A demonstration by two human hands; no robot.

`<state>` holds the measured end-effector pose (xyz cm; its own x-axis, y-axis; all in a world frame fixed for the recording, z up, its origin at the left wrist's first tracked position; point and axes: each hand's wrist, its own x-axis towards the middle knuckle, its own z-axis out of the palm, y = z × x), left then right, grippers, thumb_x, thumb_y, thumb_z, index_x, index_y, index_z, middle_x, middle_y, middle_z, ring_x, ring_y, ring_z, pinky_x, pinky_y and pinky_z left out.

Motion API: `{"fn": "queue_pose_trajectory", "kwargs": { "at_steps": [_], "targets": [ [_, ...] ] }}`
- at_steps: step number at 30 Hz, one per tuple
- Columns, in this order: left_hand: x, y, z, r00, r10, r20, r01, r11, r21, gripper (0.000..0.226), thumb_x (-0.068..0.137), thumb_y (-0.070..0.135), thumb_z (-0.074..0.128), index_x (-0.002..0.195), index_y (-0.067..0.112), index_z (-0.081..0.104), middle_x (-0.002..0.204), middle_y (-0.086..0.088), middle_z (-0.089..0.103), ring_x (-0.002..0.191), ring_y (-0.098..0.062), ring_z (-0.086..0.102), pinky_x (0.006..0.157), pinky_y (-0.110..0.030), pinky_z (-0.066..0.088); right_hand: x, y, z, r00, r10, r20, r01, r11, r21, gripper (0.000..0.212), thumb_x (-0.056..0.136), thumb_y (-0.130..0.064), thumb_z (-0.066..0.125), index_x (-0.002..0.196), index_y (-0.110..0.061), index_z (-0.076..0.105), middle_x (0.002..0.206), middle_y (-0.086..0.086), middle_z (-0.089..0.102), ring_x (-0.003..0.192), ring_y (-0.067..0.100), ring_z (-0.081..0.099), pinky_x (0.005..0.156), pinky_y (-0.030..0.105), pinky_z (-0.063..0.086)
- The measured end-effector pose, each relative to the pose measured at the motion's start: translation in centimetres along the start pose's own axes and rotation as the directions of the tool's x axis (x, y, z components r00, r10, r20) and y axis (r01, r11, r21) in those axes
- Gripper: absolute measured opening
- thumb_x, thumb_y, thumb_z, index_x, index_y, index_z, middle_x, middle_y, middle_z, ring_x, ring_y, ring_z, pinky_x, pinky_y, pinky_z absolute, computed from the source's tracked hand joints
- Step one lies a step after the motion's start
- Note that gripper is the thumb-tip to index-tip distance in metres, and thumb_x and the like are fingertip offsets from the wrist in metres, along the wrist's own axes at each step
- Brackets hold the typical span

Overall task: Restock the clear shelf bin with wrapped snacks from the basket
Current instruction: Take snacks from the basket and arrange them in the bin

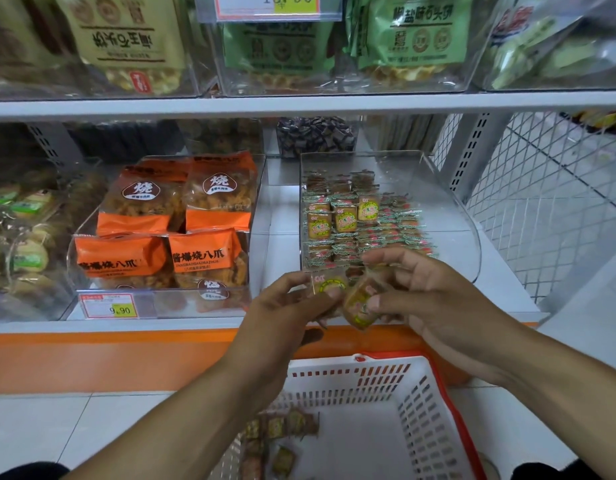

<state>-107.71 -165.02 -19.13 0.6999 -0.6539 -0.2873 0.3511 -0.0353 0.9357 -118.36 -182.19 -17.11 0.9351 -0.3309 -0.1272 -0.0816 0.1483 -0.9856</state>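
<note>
A clear shelf bin (452, 216) on the lower shelf holds several small wrapped snacks (344, 216) in rows. Just in front of its lower edge my left hand (285, 306) pinches one wrapped snack (329, 284) with a yellow-green label. Beside it my right hand (420, 289) grips another wrapped snack (360, 306), tilted on its end. Both hands meet above the white basket (420, 396) with a red rim, which stands on the floor below. Several more wrapped snacks (282, 431) lie in the basket's left part.
A clear bin of orange snack bags (168, 230) stands left of the target bin, with a price tag (109, 305) in front. The upper shelf (299, 105) overhangs with large bags. A white wire mesh panel (549, 188) closes the right side. An orange shelf base (109, 358) meets the tiled floor.
</note>
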Motion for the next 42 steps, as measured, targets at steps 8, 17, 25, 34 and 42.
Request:
{"fn": "queue_pose_trajectory", "kwargs": {
  "at_steps": [8,17,25,34,42],
  "targets": [
    [0.2,-0.9,0.6,0.991,0.135,-0.007,-0.132,0.977,0.170,0.037,0.106,0.044,0.045,0.105,0.030,0.079,0.101,-0.001,0.079,0.095,-0.020,0.073,0.094,-0.050,0.056,0.2,0.8,0.1,0.997,0.072,0.026,-0.070,0.997,-0.039,0.047,0.087,0.001,0.073,0.123,-0.029,0.069,0.119,0.003,0.072,0.103,0.028,0.073,0.086,0.041,0.061],
    [1.5,-0.2,1.7,0.983,0.155,-0.097,-0.164,0.982,-0.096,0.020,0.096,0.022,0.064,0.111,0.011,0.071,0.102,-0.014,0.077,0.092,-0.028,0.076,0.077,-0.039,0.063,0.7,0.6,0.3,0.999,0.001,0.044,0.007,0.981,-0.195,0.055,0.092,-0.007,0.071,0.137,-0.036,0.060,0.122,-0.012,0.072,0.113,0.010,0.069,0.090,0.026,0.057],
    [3.0,0.4,2.9,0.986,0.164,-0.013,-0.163,0.985,0.064,0.021,0.096,0.040,0.064,0.114,0.030,0.069,0.111,0.000,0.075,0.102,-0.021,0.073,0.086,-0.042,0.061,2.2,-1.5,-1.7,0.991,0.069,0.112,-0.030,0.948,-0.317,0.063,0.084,0.006,0.075,0.138,-0.022,0.057,0.124,0.005,0.071,0.116,0.022,0.067,0.097,0.038,0.056],
    [4.8,-0.1,3.4,0.880,0.345,0.327,-0.448,0.373,0.812,0.066,0.093,0.039,0.068,0.149,0.043,0.033,0.150,0.016,0.043,0.135,-0.008,0.042,0.111,-0.030,0.042,14.3,-4.4,-7.8,0.935,-0.283,-0.214,-0.174,0.161,-0.972,0.052,0.081,-0.002,0.068,0.129,-0.005,0.049,0.116,0.017,0.062,0.106,0.036,0.059,0.079,0.033,0.048],
    [6.1,-1.3,2.6,0.886,0.216,0.411,-0.450,0.174,0.876,0.084,0.094,0.051,0.060,0.159,0.040,0.009,0.166,0.020,0.006,0.154,-0.005,-0.002,0.127,-0.034,0.009,21.7,-3.9,-10.3,0.935,-0.053,-0.351,-0.313,0.343,-0.886,0.056,0.085,-0.011,0.074,0.135,-0.008,0.049,0.129,0.018,0.060,0.118,0.036,0.059,0.083,0.034,0.045]
  ]
}}
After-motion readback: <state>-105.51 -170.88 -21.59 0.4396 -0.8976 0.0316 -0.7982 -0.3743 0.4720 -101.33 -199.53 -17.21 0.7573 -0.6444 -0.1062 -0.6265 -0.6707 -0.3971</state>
